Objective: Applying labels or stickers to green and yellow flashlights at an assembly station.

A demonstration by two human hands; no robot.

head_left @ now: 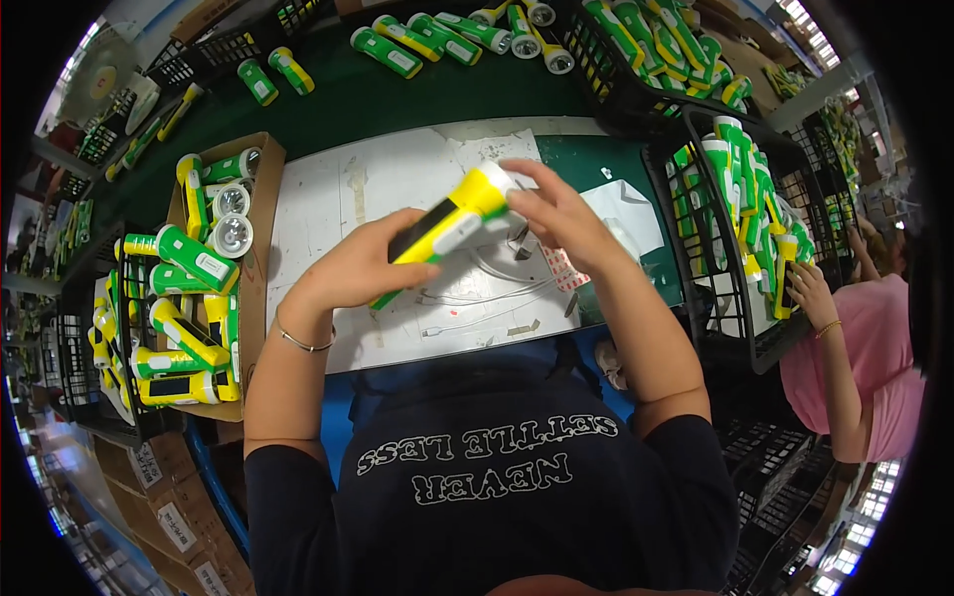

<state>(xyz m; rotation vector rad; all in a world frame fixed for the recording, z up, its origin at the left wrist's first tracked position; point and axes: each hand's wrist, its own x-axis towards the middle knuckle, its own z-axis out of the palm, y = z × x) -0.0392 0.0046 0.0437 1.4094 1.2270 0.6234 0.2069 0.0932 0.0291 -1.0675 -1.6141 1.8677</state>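
A green and yellow flashlight [459, 214] with a white head and a dark panel along its body is tilted over the white work board [318, 219]. My left hand [360, 266] is closed round its lower body. At the white head my right hand [568, 217] has its thumb and fingers on the rim; the lens side is turned away from view. Below the flashlight, a white cable [497, 288] with a plug lies on the board. Beside it is a red-and-white patterned piece [563, 268].
A cardboard box [260, 199] of flashlights stands left. Black baskets [730, 288] with more flashlights stand right, where another person's hand [815, 296] touches one. More flashlights [386, 52] lie along the far green table. A white sheet [636, 214] lies right of the board.
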